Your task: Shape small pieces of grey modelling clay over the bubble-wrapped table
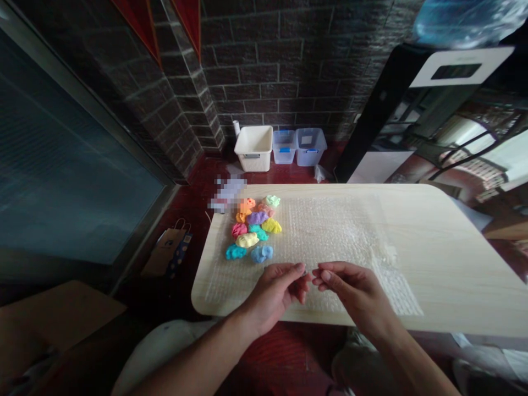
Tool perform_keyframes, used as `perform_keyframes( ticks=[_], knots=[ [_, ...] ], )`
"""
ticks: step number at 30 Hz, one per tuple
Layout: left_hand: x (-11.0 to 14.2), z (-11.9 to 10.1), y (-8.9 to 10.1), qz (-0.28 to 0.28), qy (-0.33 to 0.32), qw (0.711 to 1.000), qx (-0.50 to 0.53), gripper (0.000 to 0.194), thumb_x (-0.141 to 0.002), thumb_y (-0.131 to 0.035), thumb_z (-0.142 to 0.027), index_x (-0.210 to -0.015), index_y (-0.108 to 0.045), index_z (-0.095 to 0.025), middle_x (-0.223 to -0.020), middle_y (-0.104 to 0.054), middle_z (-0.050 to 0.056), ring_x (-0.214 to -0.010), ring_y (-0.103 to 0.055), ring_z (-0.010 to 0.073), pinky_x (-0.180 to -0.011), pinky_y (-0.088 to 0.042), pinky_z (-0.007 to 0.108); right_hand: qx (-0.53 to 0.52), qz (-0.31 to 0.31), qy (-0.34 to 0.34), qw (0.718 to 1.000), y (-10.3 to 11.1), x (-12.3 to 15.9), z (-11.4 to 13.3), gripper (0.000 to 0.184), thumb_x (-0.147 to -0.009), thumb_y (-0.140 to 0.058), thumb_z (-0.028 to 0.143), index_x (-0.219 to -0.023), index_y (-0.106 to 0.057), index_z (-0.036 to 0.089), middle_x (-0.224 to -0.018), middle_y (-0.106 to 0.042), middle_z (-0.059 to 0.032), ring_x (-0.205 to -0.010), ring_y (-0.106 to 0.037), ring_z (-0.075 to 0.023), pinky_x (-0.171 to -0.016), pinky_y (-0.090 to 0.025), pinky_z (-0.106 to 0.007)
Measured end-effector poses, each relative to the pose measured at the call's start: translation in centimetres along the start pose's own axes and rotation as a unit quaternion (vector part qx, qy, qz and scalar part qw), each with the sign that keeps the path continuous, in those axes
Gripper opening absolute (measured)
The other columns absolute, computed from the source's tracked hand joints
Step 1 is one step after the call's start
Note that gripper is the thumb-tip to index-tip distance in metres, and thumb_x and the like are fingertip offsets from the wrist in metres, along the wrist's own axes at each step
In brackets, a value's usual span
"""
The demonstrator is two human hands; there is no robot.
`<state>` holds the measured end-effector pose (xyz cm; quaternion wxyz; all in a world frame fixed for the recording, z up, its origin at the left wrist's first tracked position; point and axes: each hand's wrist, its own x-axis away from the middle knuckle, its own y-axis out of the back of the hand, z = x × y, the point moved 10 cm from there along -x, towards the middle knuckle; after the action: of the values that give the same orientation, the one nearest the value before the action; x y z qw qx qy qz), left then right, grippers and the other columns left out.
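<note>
Over the near side of the table, my left hand [282, 285] is closed, its thumb pressed towards the curled fingers. A tiny dark spot shows at its fingertips, too small to name. Close by, my right hand [353, 289] makes a pinch, and whatever it may hold is hidden. The fingertips of both hands almost meet. Beyond my left hand lie several colourful lumps of what looks like modelling clay, among them a blue lump [262, 253], a teal lump [235, 252], a pale yellow lump [247, 240] and a purple lump [257, 218]. Bubble wrap [317, 231] spreads beneath them.
The pale wooden table [445, 247] has rounded corners. On the floor behind it stand a white bin [253, 151] and two clear plastic boxes, one a bluish box [310, 148]. A water dispenser [379, 115] rises at the back right. Paper bags [167, 250] sit on the left.
</note>
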<state>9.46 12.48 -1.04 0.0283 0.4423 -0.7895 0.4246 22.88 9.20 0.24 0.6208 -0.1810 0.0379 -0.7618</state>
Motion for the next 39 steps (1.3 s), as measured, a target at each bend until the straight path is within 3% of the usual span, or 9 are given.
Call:
perform_keyframes(
  ticks=[8,12,17,22,32,39],
  knots=[
    [0.02,0.03,-0.16,0.003,-0.002,1.000,-0.008,0.034,-0.080,-0.086,-0.041,-0.078,-0.076,-0.008,-0.071,-0.066,0.004,-0.060,-0.055,0.0095,-0.059,-0.040,0.023,0.041,-0.013,0.016,0.999,0.19,-0.08,0.44,0.024,-0.073,-0.094,0.033,-0.068,-0.076,0.019,-0.055,-0.068,-0.0001,-0.052,-0.058,-0.0114,-0.052,-0.048,-0.023],
    [0.01,-0.04,-0.40,0.009,-0.002,1.000,-0.011,0.036,-0.080,-0.085,-0.042,-0.077,-0.075,-0.008,-0.068,-0.065,0.003,-0.058,-0.054,0.0097,-0.060,-0.039,0.024,0.053,-0.017,0.033,0.998,0.40,-0.04,0.59,0.022,-0.079,-0.090,0.037,-0.071,-0.079,0.019,-0.058,-0.070,-0.0017,-0.054,-0.059,-0.0124,-0.053,-0.049,-0.024],
    [0.09,-0.24,-0.52,0.019,-0.008,1.000,-0.019,0.036,-0.079,-0.086,-0.043,-0.078,-0.074,-0.009,-0.069,-0.064,0.003,-0.060,-0.055,0.0099,-0.061,-0.037,0.024,0.047,-0.027,0.038,0.998,0.79,0.03,0.20,0.019,-0.080,-0.090,0.036,-0.094,-0.086,0.025,-0.075,-0.080,-0.0052,-0.069,-0.069,-0.0172,-0.066,-0.057,-0.029],
    [0.13,-0.26,-0.63,0.024,-0.011,0.999,-0.024,0.032,-0.078,-0.086,-0.039,-0.078,-0.073,-0.010,-0.072,-0.065,0.003,-0.062,-0.054,0.0103,-0.062,-0.038,0.025,0.035,-0.024,0.022,0.999,0.55,0.10,0.00,0.019,-0.077,-0.092,0.033,-0.094,-0.086,0.027,-0.087,-0.083,-0.0062,-0.075,-0.073,-0.0194,-0.070,-0.060,-0.032],
    [0.31,-0.41,-0.81,0.023,-0.005,0.999,-0.039,0.033,-0.077,-0.086,-0.041,-0.075,-0.072,-0.011,-0.068,-0.064,0.002,-0.062,-0.054,0.0110,-0.063,-0.037,0.026,0.038,0.002,0.034,0.999,0.20,0.23,0.47,0.014,-0.083,-0.087,0.034,-0.093,-0.085,0.024,-0.073,-0.078,-0.0047,-0.066,-0.066,-0.0172,-0.064,-0.054,-0.030],
    [0.24,-0.41,-0.88,0.024,-0.009,0.999,-0.030,0.030,-0.078,-0.086,-0.038,-0.076,-0.075,-0.010,-0.068,-0.065,0.003,-0.062,-0.054,0.0106,-0.063,-0.037,0.026,0.008,0.008,0.027,1.000,-0.11,0.40,0.83,0.021,-0.083,-0.088,0.038,-0.076,-0.076,0.021,-0.065,-0.065,0.0000,-0.062,-0.054,-0.0129,-0.059,-0.046,-0.025]
  ],
)
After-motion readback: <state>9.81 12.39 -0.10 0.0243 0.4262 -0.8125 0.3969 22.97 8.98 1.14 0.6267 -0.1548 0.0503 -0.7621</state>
